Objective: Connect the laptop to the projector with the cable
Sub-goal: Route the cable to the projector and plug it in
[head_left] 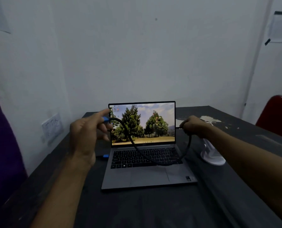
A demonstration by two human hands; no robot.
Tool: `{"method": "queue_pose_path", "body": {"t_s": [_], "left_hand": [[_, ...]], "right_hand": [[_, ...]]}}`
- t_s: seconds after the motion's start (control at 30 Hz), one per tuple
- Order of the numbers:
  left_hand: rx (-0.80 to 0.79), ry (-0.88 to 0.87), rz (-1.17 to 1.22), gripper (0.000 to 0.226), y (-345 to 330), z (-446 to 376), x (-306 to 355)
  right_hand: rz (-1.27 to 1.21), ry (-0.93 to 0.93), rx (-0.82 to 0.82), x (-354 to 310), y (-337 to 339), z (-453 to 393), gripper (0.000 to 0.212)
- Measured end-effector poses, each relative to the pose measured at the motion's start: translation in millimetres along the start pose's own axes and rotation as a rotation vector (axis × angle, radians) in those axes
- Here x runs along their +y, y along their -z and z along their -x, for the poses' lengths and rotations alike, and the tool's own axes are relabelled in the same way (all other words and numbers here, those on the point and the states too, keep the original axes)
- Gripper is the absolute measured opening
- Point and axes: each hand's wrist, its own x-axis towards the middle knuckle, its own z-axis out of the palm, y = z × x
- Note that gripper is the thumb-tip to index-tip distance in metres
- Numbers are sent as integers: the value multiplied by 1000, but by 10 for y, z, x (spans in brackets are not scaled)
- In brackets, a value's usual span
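Note:
An open grey laptop [146, 162] sits on the dark table [153, 209], its screen lit with a picture of trees. My left hand [86, 137] is raised left of the screen and holds the blue plug end of a black cable [155, 162]. The cable sags in a loop over the keyboard and rises to my right hand [193, 125], which grips its other end to the right of the screen. A white projector [211, 153] stands right of the laptop, partly hidden by my right forearm. Another blue plug [105, 156] sits at the laptop's left edge.
A white wall rises close behind the table. A red chair [276, 116] stands at the far right. Something purple [2, 145] fills the left edge. A wall socket plate [52, 125] is low on the left wall. Pale worn patches [209, 119] mark the far tabletop.

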Motion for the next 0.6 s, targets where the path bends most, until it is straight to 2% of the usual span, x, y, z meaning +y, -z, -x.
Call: {"method": "queue_pose_path", "body": {"t_s": [0.1, 0.17, 0.23, 0.3, 0.37, 0.47, 0.6], "left_hand": [[-26, -32, 197, 41, -63, -6, 30], [-26, -95, 217, 48, -89, 3, 25], [-27, -155, 166, 43, -111, 35, 29], [-18, -207, 102, 25, -124, 53, 46], [-15, -278, 25, 9, -131, 65, 78], [-9, -377, -75, 9, -182, 96, 126], [-2, -408, -186, 21, -234, 149, 161]], "right_hand": [[-43, 12, -45, 97, -119, 155, 28], [-163, -6, -79, 143, -212, 328, 18], [-342, -47, -91, 207, -299, 499, 13], [-505, -93, -114, 266, -366, 703, 20], [-583, -98, -116, 320, -422, 924, 14], [-714, -172, -160, 357, -515, 1180, 16], [-807, -322, -404, 293, -530, 1412, 17]]}}
